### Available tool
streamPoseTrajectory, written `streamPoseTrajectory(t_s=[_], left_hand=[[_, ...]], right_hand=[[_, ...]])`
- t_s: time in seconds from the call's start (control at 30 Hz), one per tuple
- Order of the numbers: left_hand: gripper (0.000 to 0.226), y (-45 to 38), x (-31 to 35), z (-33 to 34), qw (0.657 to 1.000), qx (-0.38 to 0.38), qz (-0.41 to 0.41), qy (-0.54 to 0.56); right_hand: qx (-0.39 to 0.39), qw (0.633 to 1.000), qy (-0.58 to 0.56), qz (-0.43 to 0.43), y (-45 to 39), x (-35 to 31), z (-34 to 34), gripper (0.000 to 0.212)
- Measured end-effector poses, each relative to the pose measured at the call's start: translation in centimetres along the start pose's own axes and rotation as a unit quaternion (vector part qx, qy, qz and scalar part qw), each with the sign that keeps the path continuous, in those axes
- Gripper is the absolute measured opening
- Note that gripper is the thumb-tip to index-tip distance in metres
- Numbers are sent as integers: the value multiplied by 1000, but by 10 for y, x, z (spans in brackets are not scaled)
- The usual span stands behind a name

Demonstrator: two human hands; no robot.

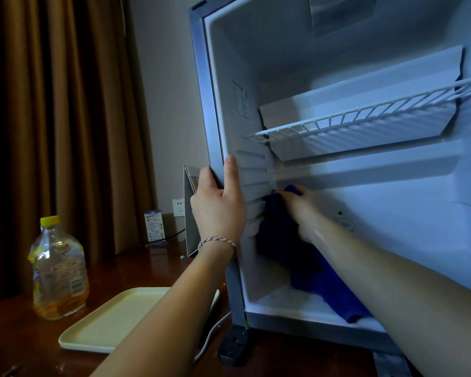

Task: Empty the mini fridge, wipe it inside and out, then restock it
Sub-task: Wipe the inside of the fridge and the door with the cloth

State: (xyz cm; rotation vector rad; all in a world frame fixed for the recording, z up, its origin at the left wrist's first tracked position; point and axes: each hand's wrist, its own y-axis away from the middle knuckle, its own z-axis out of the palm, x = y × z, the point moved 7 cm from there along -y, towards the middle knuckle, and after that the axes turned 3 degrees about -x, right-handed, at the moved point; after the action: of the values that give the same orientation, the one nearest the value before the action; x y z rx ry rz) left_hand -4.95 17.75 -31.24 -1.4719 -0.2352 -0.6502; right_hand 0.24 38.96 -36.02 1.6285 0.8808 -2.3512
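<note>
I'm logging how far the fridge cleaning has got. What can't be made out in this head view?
- Right hand: motion-blurred, fingers buried in the blue cloth, so the grip is unclear.
- Fridge right wall and door: cut off by the frame edge.
- Sticker on the inner left wall: print too small.
- Bottle label: unreadable in dim light.

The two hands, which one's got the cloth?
The right hand, inside the fridge, presses the blue cloth; the left hand grips the fridge's front edge.

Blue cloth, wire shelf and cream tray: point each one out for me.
blue cloth (307,270), head view, on the hanging fold below the right hand.
wire shelf (365,115), head view, on its front rail.
cream tray (114,319), head view, on its bare flat base.
</note>
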Motion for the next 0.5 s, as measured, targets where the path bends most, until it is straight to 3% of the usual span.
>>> streamPoseTrajectory(t_s=[0.3, 0.43, 0.5], left_hand=[[48, 0, -1, 0, 1000, -5, -9, 10], [51, -1, -2, 0, 1000, 0, -12, 7], [54, -1, -4, 0, 1000, -1, -15, 9]], right_hand=[[-24, 994, 89, -50, 31, -11, 5, 15], [-71, 993, 89, -23, 44, -11, 17, 42], [-89, 993, 76, -24, 47, -11, 17, 45]])
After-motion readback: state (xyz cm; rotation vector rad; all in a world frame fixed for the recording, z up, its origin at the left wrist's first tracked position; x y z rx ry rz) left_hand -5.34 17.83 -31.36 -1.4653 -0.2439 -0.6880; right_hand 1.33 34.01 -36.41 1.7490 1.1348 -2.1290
